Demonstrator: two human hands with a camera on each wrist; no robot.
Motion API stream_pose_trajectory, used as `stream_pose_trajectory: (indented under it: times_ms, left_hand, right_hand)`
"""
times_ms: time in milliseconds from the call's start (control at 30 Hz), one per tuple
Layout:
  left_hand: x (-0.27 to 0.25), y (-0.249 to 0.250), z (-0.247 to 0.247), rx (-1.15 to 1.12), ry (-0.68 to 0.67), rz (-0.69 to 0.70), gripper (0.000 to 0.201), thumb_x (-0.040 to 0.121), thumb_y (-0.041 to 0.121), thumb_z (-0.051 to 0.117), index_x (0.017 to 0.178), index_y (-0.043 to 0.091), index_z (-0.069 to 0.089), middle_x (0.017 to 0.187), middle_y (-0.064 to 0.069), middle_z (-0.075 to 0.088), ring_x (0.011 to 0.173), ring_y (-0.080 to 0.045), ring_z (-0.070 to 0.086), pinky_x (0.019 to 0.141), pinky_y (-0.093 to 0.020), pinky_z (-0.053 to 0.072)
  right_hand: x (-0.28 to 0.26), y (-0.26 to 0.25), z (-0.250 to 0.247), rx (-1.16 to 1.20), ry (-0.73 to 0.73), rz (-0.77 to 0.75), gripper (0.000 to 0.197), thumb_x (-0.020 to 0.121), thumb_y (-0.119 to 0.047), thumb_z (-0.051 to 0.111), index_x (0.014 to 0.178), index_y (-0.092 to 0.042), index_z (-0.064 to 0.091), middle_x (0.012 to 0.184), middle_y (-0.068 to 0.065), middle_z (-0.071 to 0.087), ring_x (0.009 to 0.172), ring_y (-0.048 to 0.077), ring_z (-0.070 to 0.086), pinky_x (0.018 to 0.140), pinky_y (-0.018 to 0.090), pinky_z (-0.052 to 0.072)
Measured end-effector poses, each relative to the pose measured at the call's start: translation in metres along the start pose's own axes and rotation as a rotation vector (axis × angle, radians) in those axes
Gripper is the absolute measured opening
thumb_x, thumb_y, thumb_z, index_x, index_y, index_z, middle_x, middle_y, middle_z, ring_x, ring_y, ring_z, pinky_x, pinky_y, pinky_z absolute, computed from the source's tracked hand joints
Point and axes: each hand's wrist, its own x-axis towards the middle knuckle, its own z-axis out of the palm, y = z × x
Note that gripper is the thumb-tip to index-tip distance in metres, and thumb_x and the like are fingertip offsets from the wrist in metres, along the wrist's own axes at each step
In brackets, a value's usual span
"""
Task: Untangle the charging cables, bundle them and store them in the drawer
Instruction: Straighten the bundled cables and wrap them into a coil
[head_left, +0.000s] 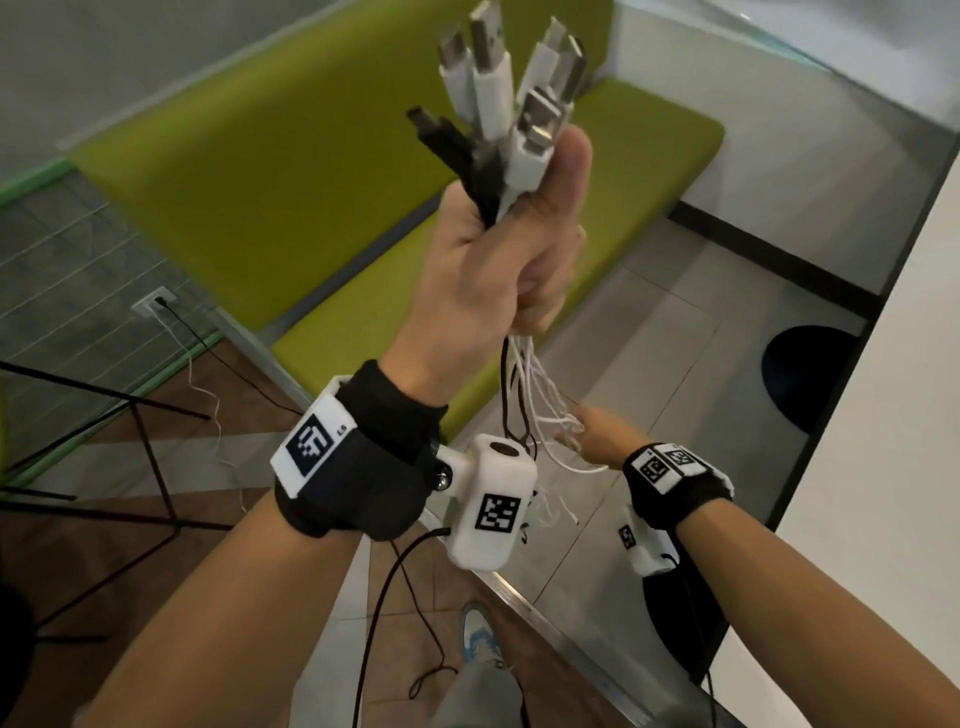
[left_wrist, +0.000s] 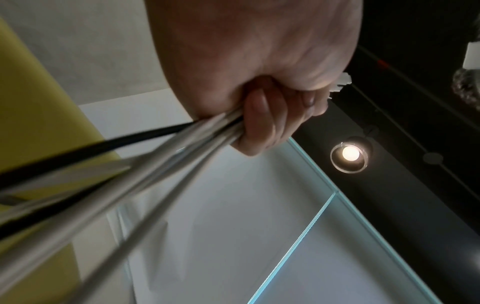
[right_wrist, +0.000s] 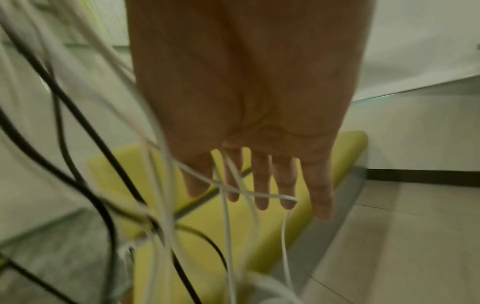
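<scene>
The left hand (head_left: 483, 270) has its fingers (left_wrist: 259, 121) clenched round the charging cables (head_left: 519, 156) just below the plugs (head_left: 488, 62), which fan out above the fist. The right hand (head_left: 597, 434) is below, fingers (right_wrist: 261, 185) straight and spread, combing through the hanging strands (right_wrist: 226, 205); one thin white cord lies across them. Nothing carries the cables (they hang in mid-air over the glass tabletop (head_left: 649, 322), with a green bench (head_left: 260, 171) beyond). They look light, limp and smooth, likely to slip and re-knot, so the grip probably belongs near the stiff plug ends, one strand drawn out at a time.
</scene>
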Motion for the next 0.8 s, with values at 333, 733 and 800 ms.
stream_pose_trajectory:
  times_ms: [333,733,800]
  left_hand:
    - [-0.007,-0.006,0.006,0.006,0.017,-0.009,0.046,0.080,0.050,0.053,0.053,0.020,0.031,0.043,0.013,0.027,0.033,-0.005,0.018,0.041,-0.014,0.020]
    - [0.010,0.013,0.000,0.045,0.048,0.054,0.048,0.094,0.031,0.047,0.048,0.020,0.036,0.040,0.012,0.028,0.028,-0.006,0.022,0.037,-0.014,0.020]
    - [0.008,0.007,0.004,0.047,0.041,0.014,0.052,0.095,0.034,0.054,0.048,0.022,0.037,0.040,0.012,0.027,0.029,-0.006,0.021,0.038,-0.015,0.020]
  right_hand:
    - [0.015,0.029,0.024,0.165,-0.118,0.302,0.098,0.073,-0.083,0.048,0.141,-0.014,0.041,0.142,0.012,0.050,0.128,0.032,0.048,0.104,0.044,0.038]
    - [0.010,0.044,0.040,0.074,0.013,0.313,0.044,0.084,-0.053,0.066,0.069,-0.012,0.064,0.073,0.008,0.071,0.070,0.024,0.069,0.066,0.033,0.057]
    - [0.008,0.026,0.028,0.014,0.061,0.213,0.048,0.085,-0.052,0.065,0.055,-0.015,0.055,0.054,0.000,0.058,0.050,0.014,0.056,0.047,0.024,0.043]
